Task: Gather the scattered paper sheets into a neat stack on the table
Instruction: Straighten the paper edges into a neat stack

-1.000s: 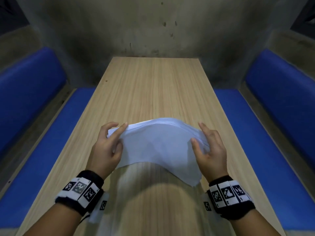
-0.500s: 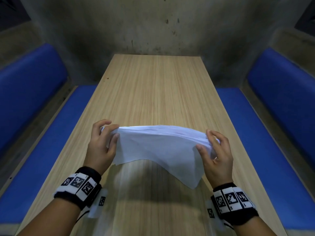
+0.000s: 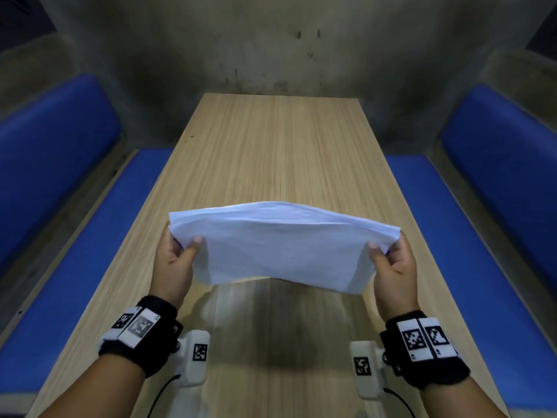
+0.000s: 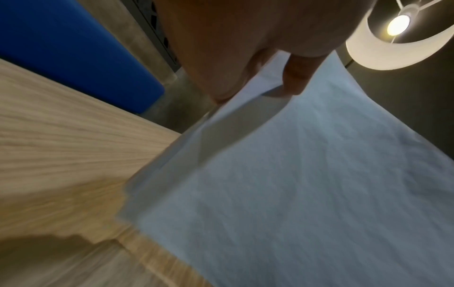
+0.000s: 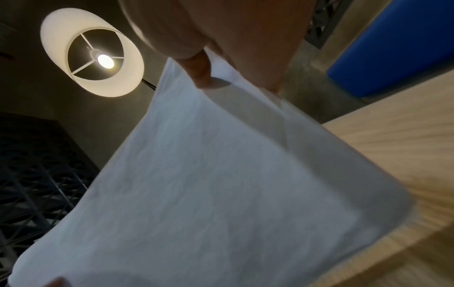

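A bundle of white paper sheets (image 3: 280, 242) hangs upright above the wooden table (image 3: 271, 152), its lower edge off the surface. My left hand (image 3: 177, 251) pinches the bundle's left end, thumb on the near face and fingers behind. My right hand (image 3: 391, 254) pinches the right end the same way. In the left wrist view the thumb presses on the paper sheets (image 4: 307, 174); in the right wrist view the thumb does likewise on the paper sheets (image 5: 209, 184). The sheet edges are slightly offset from one another.
Blue cushioned benches (image 3: 54, 164) (image 3: 506, 164) run along both long sides of the table. A grey concrete wall (image 3: 271, 40) closes the far end. A lit round lamp (image 5: 93, 54) hangs overhead.
Both hands have lifted the paper bundle higher and spread wider apart, and the sheets have turned from sagging to more upright. The thumbs now sit on the near face.
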### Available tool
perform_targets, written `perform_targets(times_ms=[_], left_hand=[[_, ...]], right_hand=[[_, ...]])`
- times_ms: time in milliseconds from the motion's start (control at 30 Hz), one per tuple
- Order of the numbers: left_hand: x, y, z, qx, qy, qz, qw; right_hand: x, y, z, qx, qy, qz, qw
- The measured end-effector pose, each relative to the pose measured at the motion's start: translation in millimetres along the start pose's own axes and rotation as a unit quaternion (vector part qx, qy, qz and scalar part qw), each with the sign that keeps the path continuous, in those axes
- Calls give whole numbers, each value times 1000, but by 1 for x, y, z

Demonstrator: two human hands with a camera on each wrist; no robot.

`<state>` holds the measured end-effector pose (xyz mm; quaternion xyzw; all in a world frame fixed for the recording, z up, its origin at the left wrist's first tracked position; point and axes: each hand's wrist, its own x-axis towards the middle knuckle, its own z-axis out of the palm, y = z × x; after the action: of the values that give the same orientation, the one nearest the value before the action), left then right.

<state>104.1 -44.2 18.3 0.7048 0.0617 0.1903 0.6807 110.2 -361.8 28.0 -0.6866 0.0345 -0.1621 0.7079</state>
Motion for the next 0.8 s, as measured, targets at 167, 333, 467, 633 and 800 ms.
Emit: perform_targets(times_ms=[167,333,467,633,800], left_hand=[[-16,-13,-1,53,-35,-30,998],[-14,-7,13,81,-8,-55,995],[0,12,21,308,68,51,947],[11,65,68,464,-169,252,832],[20,79,75,295,-196,211,911]], right_hand=[[-7,17,-2,-76,-18,33,996],[-6,19,4,-74,-6,63,995],[-2,-3,10,-108,-34,14,994],[7,-59,36,-163,-114,-131,971],[21,-90,29,-238,-69,-207,946]])
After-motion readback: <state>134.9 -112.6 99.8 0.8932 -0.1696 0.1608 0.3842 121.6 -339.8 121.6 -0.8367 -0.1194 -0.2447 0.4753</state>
